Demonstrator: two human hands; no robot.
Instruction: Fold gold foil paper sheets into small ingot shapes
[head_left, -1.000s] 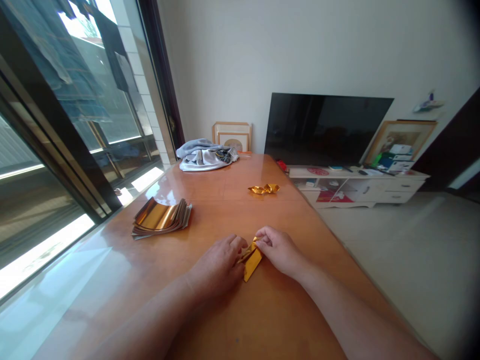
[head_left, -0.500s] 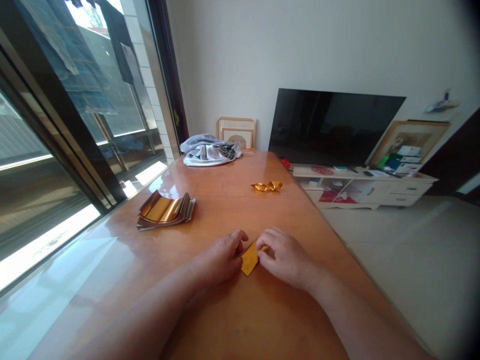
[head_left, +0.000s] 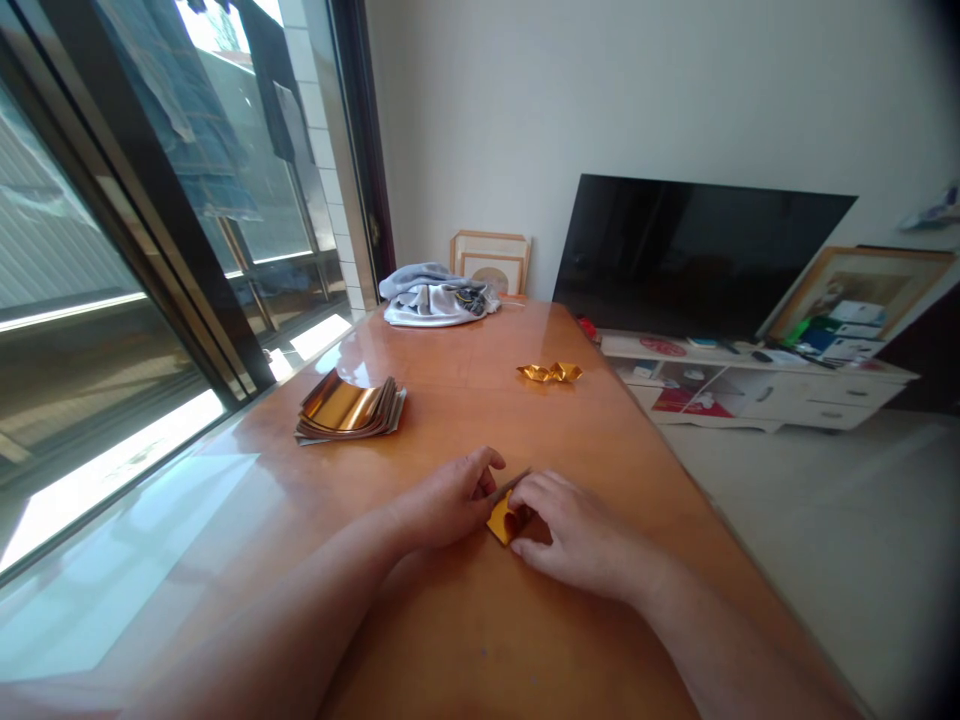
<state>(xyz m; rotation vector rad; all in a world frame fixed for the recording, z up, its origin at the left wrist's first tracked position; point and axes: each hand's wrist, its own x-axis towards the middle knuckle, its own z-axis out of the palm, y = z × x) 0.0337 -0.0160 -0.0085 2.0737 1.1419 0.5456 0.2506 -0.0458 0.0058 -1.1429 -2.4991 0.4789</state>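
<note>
The left hand (head_left: 456, 500) is half curled, its fingers bent and the thumb side against the left edge of a small piece of folded gold paper (head_left: 498, 521); whether it pinches the paper or merely rests against it, I cannot tell; the right hand (head_left: 574, 527) arches over the paper's right side, fingers bent, a gap showing between thumb and fingertips; I cannot tell how firmly it has hold of anything; the paper lies between the two hands, low over the brown table (head_left: 480, 640), with a thin upright edge at its far side.

Beyond the hands, to the left, sits a stack of shiny gold sheets (head_left: 349, 407), curved upward at the ends; farther off, to the right, lie two folded gold shapes (head_left: 551, 373), end to end near the table's edge; at the far end is a heap of grey cloth (head_left: 435, 300), with picture frames (head_left: 487, 243) behind it against the wall; to the right stand a large black television (head_left: 697, 255) and a white cabinet (head_left: 795, 398); clothes (head_left: 202, 130) hang outside the glass on the left.
</note>
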